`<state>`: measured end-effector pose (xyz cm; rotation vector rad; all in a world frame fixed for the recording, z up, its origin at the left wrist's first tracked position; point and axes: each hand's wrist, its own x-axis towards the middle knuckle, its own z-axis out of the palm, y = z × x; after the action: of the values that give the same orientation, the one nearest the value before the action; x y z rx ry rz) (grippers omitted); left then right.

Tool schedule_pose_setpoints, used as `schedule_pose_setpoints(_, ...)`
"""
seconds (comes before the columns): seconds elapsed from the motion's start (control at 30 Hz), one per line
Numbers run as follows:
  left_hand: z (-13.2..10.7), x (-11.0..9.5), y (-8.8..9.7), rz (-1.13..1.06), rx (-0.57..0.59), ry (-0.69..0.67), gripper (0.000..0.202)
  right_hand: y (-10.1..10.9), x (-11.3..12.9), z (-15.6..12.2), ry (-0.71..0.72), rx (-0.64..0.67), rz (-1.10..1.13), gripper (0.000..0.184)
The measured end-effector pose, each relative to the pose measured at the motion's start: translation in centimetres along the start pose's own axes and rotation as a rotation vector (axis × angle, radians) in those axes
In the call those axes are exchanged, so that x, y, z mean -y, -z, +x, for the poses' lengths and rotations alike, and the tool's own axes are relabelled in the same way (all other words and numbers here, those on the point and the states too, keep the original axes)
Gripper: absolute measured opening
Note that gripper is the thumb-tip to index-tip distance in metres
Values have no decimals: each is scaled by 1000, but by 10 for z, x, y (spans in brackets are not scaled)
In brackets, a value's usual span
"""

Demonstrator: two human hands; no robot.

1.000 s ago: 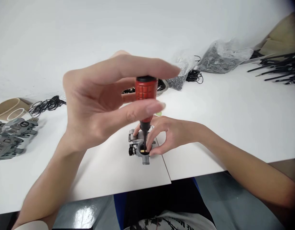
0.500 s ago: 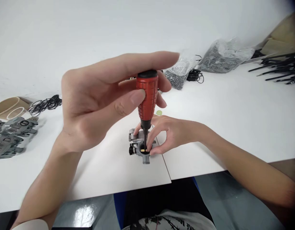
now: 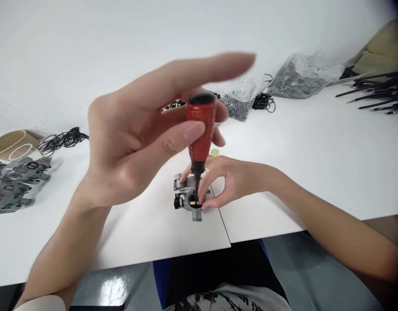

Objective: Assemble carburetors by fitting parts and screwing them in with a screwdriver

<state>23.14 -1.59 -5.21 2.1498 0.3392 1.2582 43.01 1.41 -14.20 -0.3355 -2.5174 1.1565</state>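
Observation:
My left hand (image 3: 134,138) holds a red-handled screwdriver (image 3: 201,129) between the thumb and the fingers behind it, with the index finger stretched out above the black cap. The screwdriver stands nearly upright. Its shaft runs down into the round opening of a grey metal carburetor (image 3: 196,214), where a small brass-coloured piece shows; the tip itself is hard to make out. Low on the table, my right hand (image 3: 228,179) grips the carburetor from the right side, thumb and fingertips around the opening and shaft.
More carburetors (image 3: 16,183) lie at the left, near a tape roll (image 3: 14,144) and black rubber rings (image 3: 64,140). Behind my hands are a small green disc (image 3: 214,152) and plastic bags of metal parts (image 3: 299,77). Black rods (image 3: 377,93) lie far right. A seam crosses the white table (image 3: 315,151).
My left thumb has shifted right across the handle, and the index finger has lifted away from the cap. The screwdriver top leans slightly further right. My right hand and the carburetor stay put.

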Motion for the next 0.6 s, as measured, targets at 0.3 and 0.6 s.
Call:
schedule_pose_setpoints(0.3, 0, -3, 2, -62, -15, 78, 40, 8, 1, -2, -7, 17, -2, 13)
schedule_pose_setpoints(0.6, -1, -4, 8, -123, 5, 272, 31, 81, 91, 0, -18, -644, -277, 14)
